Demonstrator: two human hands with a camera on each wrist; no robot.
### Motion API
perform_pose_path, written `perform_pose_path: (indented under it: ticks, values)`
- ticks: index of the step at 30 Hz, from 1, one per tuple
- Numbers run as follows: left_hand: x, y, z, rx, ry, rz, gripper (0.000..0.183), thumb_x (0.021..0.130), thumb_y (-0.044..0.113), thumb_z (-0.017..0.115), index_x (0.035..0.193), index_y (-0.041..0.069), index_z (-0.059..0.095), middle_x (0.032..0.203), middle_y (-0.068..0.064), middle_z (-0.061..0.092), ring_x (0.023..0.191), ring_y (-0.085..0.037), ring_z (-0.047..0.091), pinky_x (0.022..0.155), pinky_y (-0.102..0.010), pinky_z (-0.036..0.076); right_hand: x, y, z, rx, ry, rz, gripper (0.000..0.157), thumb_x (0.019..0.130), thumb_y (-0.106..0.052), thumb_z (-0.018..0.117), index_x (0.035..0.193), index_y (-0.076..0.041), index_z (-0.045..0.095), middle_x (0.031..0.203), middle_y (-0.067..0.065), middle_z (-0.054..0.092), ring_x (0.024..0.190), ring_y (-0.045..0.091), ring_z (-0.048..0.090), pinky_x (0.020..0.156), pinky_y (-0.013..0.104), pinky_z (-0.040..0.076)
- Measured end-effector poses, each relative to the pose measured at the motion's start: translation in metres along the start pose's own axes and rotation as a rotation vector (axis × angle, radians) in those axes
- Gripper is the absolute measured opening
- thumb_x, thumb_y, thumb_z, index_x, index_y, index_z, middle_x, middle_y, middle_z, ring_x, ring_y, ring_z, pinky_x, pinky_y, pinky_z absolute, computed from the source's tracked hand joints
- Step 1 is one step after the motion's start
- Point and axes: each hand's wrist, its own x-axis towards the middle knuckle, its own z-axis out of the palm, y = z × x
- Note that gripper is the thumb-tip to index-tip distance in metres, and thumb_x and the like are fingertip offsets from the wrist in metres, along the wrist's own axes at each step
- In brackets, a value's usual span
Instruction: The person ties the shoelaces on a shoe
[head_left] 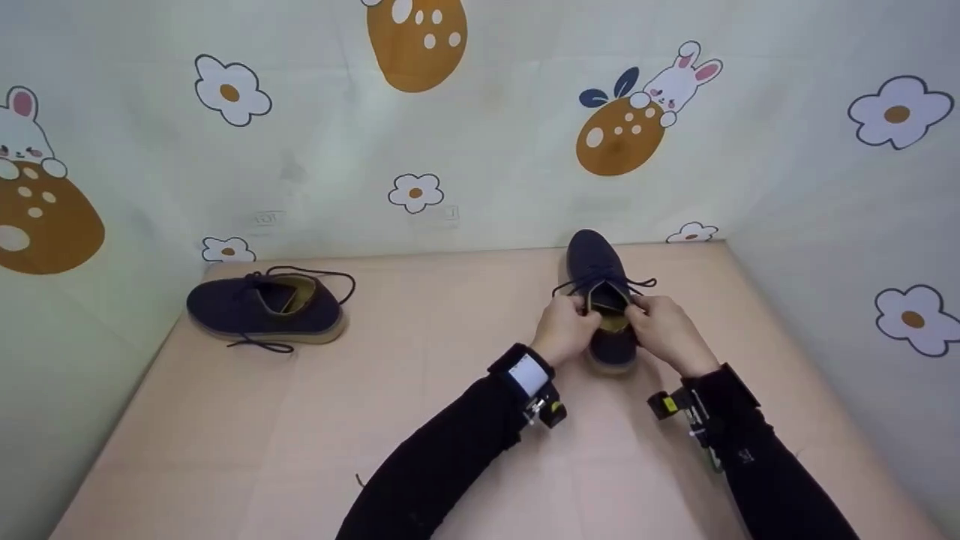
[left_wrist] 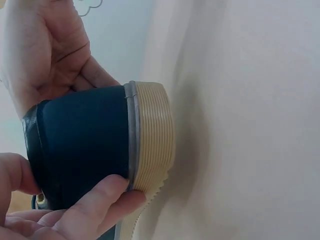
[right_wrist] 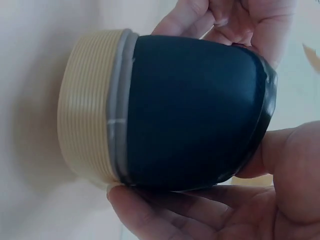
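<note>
Both hands hold one dark navy lace-up shoe from either side, its toe pointing to the back wall. My left hand grips the left side of the shoe opening, thumb at the rim and fingers along the outside. Opposite it, my right hand grips the right side the same way. The laces lie loose over the tongue, one end out to each side. In the left wrist view the heel's ribbed tan sole faces the table surface, with a shadow beside it. The right wrist view shows the smooth dark heel between both hands.
A matching navy shoe lies at the left of the table, toe to the left, laces untied and spread. Behind stands a pale wall covering printed with flowers and rabbits, which also closes both sides. Each wrist wears a strapped-on camera.
</note>
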Motion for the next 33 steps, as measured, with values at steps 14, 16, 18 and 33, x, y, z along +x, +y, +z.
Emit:
perform_pose_path:
  ticks: [14,16,18,33]
  values:
    - [0.022,-0.006,0.031,-0.019,0.008,0.03,0.015,0.092,0.014,0.065,0.094,0.003,0.075,0.1,-0.007,0.068,0.083,-0.014,0.058,0.07,-0.025,0.047,0.009,0.03,-0.006,0.016,0.061,0.056,0.038,0.1,-0.015,0.042,0.125,0.003,0.064,0.07,0.004,0.056,0.058,0.016,0.051,0.055,0.029,0.042]
    - [0.022,-0.007,0.032,-0.034,-0.004,0.038,0.018,0.093,0.015,0.065,0.1,0.002,0.075,0.098,-0.007,0.07,0.083,-0.013,0.058,0.07,-0.024,0.048,0.009,0.031,-0.006,-0.016,0.079,0.037,0.037,0.1,-0.014,0.042,0.121,0.003,0.066,0.073,0.006,0.058,0.06,0.018,0.051,0.056,0.031,0.041]
    - [0.021,-0.009,0.032,-0.059,-0.022,0.045,0.02,0.094,0.016,0.065,0.104,0.001,0.075,0.095,-0.007,0.071,0.08,-0.013,0.059,0.067,-0.023,0.048,0.01,0.032,-0.007,-0.045,0.085,0.026,0.037,0.099,-0.015,0.043,0.12,0.003,0.067,0.074,0.008,0.059,0.06,0.02,0.051,0.056,0.032,0.04]
    - [-0.002,-0.028,-0.051,-0.057,-0.083,0.075,0.037,0.102,0.027,0.058,0.128,0.003,0.064,0.11,-0.013,0.071,0.088,-0.016,0.067,0.075,-0.026,0.053,-0.005,0.013,-0.036,-0.118,0.189,-0.028,0.038,0.102,-0.025,0.05,0.122,0.002,0.068,0.095,0.017,0.073,0.083,0.029,0.067,0.071,0.041,0.047]
